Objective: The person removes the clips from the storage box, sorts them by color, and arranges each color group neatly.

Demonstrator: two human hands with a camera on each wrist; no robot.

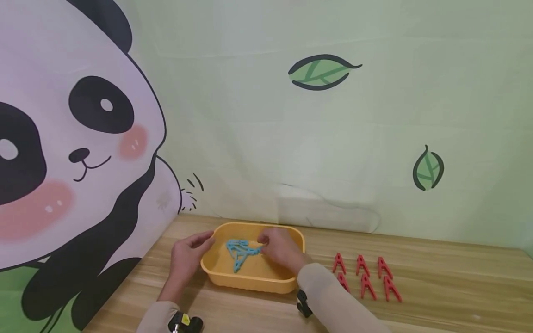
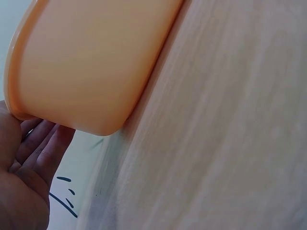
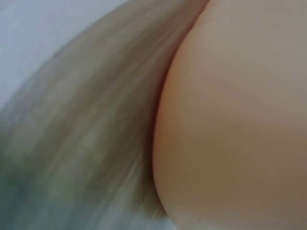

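Note:
An orange-yellow plastic basin (image 1: 250, 283) stands on the table with a heap of blue clothespins (image 1: 241, 249) inside it. At its left end my left hand (image 1: 187, 254) holds the rim; in the left wrist view the fingers (image 2: 53, 148) lie against the outside of the wall, just below the lip. My right hand (image 1: 281, 247) reaches over the right side into the basin, and its fingertips pinch the end of a blue clothespin at the heap's right edge. The right wrist view shows only the basin's outer wall (image 3: 230, 124) and the table, with the right hand out of sight.
Several red clothespins (image 1: 362, 266) lie in two rows to the right of the basin on the wood-grain table (image 1: 449, 286). A pale green cloth backdrop (image 1: 233, 138) with a panda and leaves rises right behind the table's back edge.

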